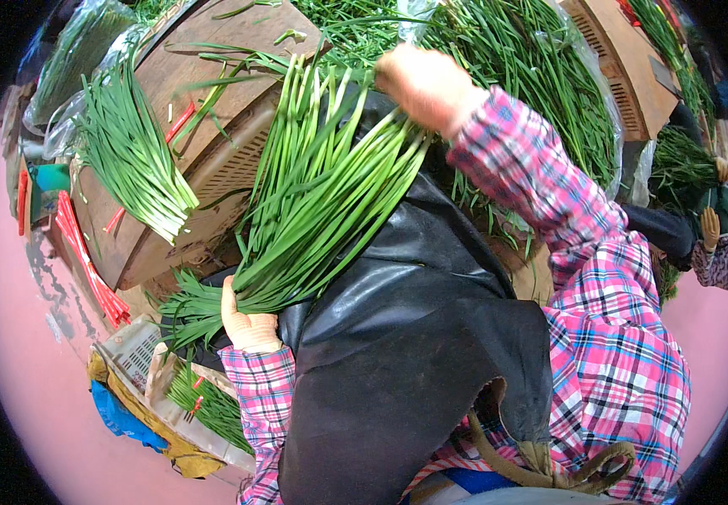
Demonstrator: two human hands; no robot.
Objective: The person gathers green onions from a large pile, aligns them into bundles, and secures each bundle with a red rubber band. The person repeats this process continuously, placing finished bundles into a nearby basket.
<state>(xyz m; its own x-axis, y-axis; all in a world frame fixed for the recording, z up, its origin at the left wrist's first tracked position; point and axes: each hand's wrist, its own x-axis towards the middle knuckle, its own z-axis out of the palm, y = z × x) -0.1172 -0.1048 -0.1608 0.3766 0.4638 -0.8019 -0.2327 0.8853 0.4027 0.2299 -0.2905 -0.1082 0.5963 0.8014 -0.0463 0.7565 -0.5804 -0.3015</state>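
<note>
A large bunch of garlic chives (332, 196) lies across my lap on a black apron (395, 353). My left hand (247, 322) is closed around its leafy end at the lower left, with leaf tips fanning out past the fingers. At the upper right, my right hand (430, 85) is at the pale stem ends, blurred by motion. Its fingertips are turned away, so whether they pinch any stems is unclear. The stems spread into two loose groups near that hand. A smaller bunch of garlic chives (133, 151) rests to the left on a wooden board (212, 120).
Red ties (89, 259) lie along the board's left edge. Below the board shows a slotted plastic crate (231, 161). Loose chives (528, 76) heap up ahead on plastic sheeting. Tied chives (209, 404) sit in a crate at lower left. Another person's hand (710, 228) appears far right.
</note>
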